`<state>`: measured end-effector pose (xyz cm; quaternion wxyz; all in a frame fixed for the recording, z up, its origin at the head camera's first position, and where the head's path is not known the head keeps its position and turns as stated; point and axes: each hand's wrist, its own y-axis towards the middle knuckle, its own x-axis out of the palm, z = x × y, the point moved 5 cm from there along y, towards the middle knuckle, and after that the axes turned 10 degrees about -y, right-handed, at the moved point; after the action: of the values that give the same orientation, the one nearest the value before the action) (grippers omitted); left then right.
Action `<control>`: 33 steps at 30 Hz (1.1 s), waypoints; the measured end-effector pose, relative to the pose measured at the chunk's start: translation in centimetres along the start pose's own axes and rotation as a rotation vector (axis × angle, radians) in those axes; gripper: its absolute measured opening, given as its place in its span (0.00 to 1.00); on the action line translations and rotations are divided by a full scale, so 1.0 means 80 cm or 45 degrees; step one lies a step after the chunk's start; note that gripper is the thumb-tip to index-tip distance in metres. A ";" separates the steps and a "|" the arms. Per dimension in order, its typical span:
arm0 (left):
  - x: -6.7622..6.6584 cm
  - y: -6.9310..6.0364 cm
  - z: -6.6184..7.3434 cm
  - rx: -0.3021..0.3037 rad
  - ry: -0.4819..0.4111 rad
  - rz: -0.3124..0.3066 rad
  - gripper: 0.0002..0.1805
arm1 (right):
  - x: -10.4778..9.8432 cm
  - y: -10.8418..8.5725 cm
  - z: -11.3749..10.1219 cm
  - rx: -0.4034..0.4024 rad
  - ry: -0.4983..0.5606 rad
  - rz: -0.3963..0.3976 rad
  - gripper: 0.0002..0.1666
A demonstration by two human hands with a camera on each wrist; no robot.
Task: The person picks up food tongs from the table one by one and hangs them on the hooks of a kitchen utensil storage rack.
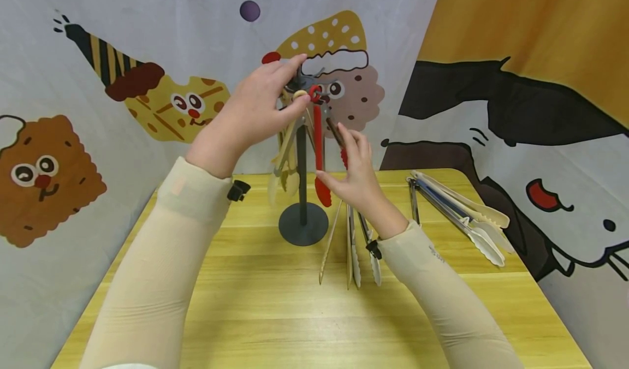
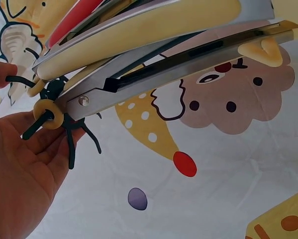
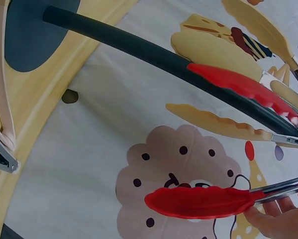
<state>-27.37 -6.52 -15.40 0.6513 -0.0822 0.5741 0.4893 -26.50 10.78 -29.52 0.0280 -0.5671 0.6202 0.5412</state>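
Note:
A dark rack stand [image 1: 302,172] with a round base and curved hooks at its top stands on the table. My left hand [image 1: 257,99] holds the rack's hooked top, its fingers behind the hub in the left wrist view. Several tongs hang from the hooks, among them yellow-handled tongs [image 2: 139,40] and red-handled tongs [image 1: 318,150]. My right hand [image 1: 361,175] pinches the metal arms of red-tipped tongs [image 3: 198,201] beside the stand, thumb on one side and fingers on the other. Whether their upper end is on a hook is hidden.
On the wooden table [image 1: 245,314], several tongs [image 1: 356,254] lie below my right forearm. A further pile of tongs [image 1: 462,216] with pale tips lies at the right edge. Behind the table hangs a cartoon-printed cloth [image 1: 206,9].

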 end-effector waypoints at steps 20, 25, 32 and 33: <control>0.001 0.001 0.000 0.013 -0.013 0.012 0.34 | 0.006 -0.002 -0.002 0.053 0.018 -0.109 0.61; 0.001 0.001 0.001 0.008 -0.017 0.010 0.34 | 0.004 -0.007 0.002 0.064 0.063 -0.124 0.59; 0.001 0.001 0.000 0.006 -0.018 0.022 0.34 | -0.005 -0.019 0.023 0.060 0.114 -0.070 0.53; 0.001 0.001 -0.001 0.004 -0.021 0.022 0.34 | -0.006 -0.021 0.027 0.068 0.114 -0.066 0.52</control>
<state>-27.48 -6.47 -15.42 0.6520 -0.0719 0.5701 0.4946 -26.34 13.03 -31.16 0.0294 -0.6056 0.6204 0.4976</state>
